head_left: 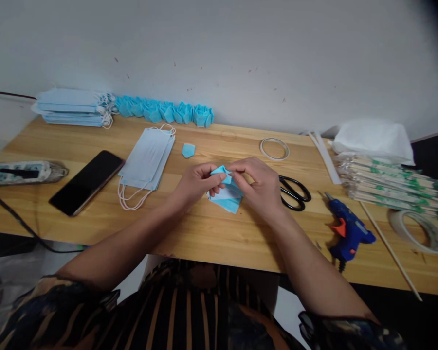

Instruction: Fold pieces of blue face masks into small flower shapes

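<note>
My left hand pinches a small folded piece of blue mask fabric between thumb and fingers. At its other side my right hand grips the same piece's edge with thumb and forefinger. On the table below lie cut pieces of blue and white fabric, partly hidden by the hands. A single folded blue petal rests farther back, to the left. Black-handled scissors lie just right of my right hand, their blades hidden beneath it.
Left are face masks, a phone and a power strip. A mask stack and blue fabric roses line the wall. Right are a tape ring, a blue glue gun, wrapped chopsticks and a tape roll.
</note>
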A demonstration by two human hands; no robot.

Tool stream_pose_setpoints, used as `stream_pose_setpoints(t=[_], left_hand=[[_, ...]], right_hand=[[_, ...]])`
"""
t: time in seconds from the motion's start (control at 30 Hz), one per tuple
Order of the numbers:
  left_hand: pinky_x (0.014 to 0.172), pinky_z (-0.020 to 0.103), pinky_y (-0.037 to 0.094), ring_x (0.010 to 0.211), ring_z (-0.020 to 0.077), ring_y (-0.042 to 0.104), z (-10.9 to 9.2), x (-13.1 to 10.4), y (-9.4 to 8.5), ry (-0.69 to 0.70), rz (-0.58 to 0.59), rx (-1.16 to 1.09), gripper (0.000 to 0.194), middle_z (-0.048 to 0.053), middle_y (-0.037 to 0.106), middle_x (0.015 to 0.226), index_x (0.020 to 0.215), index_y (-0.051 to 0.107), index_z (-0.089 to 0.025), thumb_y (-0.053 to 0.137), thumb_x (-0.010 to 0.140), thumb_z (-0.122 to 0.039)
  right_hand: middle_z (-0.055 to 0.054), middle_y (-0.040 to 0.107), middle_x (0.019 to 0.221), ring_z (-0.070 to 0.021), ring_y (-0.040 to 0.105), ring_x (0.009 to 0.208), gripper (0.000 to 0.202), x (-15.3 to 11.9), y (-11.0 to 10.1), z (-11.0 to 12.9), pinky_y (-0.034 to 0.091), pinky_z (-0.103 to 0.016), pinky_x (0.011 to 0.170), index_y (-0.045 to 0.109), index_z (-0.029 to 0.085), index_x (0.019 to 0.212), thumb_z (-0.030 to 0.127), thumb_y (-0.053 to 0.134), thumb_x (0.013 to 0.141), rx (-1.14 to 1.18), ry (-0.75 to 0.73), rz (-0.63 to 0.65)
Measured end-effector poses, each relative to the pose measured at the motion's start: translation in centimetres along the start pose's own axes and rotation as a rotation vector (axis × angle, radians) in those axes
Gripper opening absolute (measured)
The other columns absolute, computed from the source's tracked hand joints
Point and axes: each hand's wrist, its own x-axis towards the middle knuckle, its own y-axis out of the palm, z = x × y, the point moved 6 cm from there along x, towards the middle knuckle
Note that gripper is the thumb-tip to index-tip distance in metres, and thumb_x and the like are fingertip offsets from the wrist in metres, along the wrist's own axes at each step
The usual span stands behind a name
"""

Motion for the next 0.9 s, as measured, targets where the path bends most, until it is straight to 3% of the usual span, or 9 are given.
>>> stream_pose_setpoints(t=[0.5,0.67,0.77,0.9], left_hand=[[0.052,0.020,0.046,0.052,0.0070,0.055,0.4,0.2,0.1,0.039,0.070,-0.059,0.036,-0.001,0.065,0.062,0.071,0.063,-0.016,0.082,0.076,-0.046],[0.051,0.020,0.046,0.052,0.0074,0.057,0.4,0.2,0.1,0.033,0.063,-0.059,0.036,-0.001,0.064,0.061,0.070,0.061,-0.016,0.082,0.076,-0.045],[0.050,0.019,0.046,0.051,0.0070,0.056,0.3,0.3,0.0,0.040,0.036,-0.050,0.033,-0.002,0.064,0.060,0.070,0.061,-0.016,0.081,0.075,-0.041],[0.049,0.019,0.045,0.050,0.0069,0.055,0.2,0.3,-0.1,0.054,0.029,-0.032,0.029,-0.002,0.064,0.059,0.070,0.061,-0.016,0.079,0.075,-0.038]], right_hand=[[-0.003,0.081,0.099,-0.0201,0.073,0.090,0.030,-0.1,0.0,0.4,0.055,-0.037,0.080,0.079,0.029,0.099,0.022,0.050,0.102,-0.091,-0.163,0.016],[-0.004,0.081,0.098,-0.0205,0.073,0.090,0.029,-0.2,0.1,0.4,0.055,-0.037,0.081,0.079,0.027,0.094,0.023,0.051,0.101,-0.108,-0.146,0.001],[-0.005,0.081,0.098,-0.0207,0.073,0.091,0.025,-0.2,0.2,0.3,0.056,-0.038,0.084,0.079,0.026,0.096,0.022,0.054,0.099,-0.014,-0.057,0.009],[-0.004,0.080,0.101,-0.0187,0.072,0.088,0.024,-0.5,0.4,-1.4,0.058,-0.037,0.083,0.075,0.026,0.114,0.030,0.058,0.097,0.279,0.309,0.006]])
